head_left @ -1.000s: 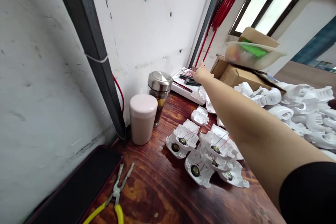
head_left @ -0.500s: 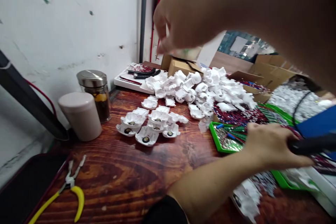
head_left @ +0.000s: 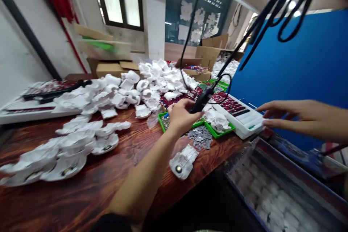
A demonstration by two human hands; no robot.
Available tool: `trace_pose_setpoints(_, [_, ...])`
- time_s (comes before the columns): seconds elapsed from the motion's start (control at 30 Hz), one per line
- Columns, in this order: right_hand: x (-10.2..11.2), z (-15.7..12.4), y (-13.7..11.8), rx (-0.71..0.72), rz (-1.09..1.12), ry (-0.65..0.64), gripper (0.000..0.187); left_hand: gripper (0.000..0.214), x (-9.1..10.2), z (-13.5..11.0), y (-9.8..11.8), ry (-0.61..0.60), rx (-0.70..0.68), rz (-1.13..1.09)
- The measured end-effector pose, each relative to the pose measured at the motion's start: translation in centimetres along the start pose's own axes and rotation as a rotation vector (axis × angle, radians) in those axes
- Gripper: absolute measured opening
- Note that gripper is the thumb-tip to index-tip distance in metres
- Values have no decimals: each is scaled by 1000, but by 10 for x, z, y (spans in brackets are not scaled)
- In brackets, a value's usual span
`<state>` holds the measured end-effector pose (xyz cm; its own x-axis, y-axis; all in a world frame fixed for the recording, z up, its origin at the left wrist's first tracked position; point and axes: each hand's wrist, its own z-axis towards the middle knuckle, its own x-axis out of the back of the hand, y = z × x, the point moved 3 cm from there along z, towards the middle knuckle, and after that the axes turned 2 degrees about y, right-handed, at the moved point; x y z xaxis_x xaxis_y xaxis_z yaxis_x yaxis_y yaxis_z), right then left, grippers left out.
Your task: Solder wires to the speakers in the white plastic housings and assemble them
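My left hand (head_left: 182,116) is closed around a black electric screwdriver (head_left: 202,100), its cord rising to the upper right. It is over a green tray (head_left: 162,124) of small metal parts. My right hand (head_left: 282,114) reaches in from the right, fingers stretched and apart with nothing in them, near the end of a white tray (head_left: 246,130) with dark red wired parts. Below my left hand, a white plastic housing (head_left: 182,163) with a round metal piece lies close to the table edge. Grey flat pieces (head_left: 200,137) are heaped behind it.
White housings (head_left: 73,152) lie in rows at the left, with a large pile of white parts (head_left: 160,79) behind. A blue panel (head_left: 296,69) stands at the right. Below the table edge is a bin of white parts (head_left: 266,188). Cardboard boxes (head_left: 116,69) stand at the back.
The view has swung to the right. My right hand has come down from high up to the right side. My left hand still grips the screwdriver.
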<state>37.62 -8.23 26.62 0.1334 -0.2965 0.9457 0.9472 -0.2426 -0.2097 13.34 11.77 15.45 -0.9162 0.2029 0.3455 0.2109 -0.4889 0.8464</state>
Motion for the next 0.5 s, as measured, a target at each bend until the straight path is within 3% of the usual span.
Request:
trace_pose_setpoints(0.03, [-10, 3, 14, -52, 32, -148, 42, 35, -4, 2, 3, -10, 11, 21])
trace_pose_setpoints(0.1, [-37, 13, 29, -105, 155, -221, 45, 34, -11, 4, 8, -30, 40, 56])
trace_pose_setpoints(0.3, [-140, 43, 6, 184, 613, -165, 77, 31, -39, 0, 30, -95, -39, 249])
trace_pose_setpoints(0.37, [-161, 50, -6, 265, 728, -178, 68, 32, -46, -2, 36, -89, -105, 292])
trace_pose_setpoints(0.5, [-178, 64, -17, 410, 986, -259, 54, 32, -59, -8, 43, -56, -202, 315])
